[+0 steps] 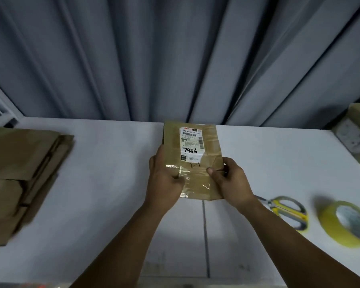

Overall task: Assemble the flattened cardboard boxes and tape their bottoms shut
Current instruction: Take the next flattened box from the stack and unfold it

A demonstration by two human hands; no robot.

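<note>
A flattened brown cardboard box [211,142] with a white shipping label marked 7936 and old clear tape is held above the middle of the white table [112,183]. My left hand [164,179] grips its lower left edge, thumb on the front. My right hand [231,179] pinches its lower right edge, thumb on the front face. A yellow roll of tape [347,223] lies at the right, with yellow-handled scissors [287,210] just to its left.
A stack of flattened cardboard boxes [19,175] lies at the table's left edge. Another cardboard box [355,132] with a label sits at the far right. Grey curtains [175,59] hang behind the table.
</note>
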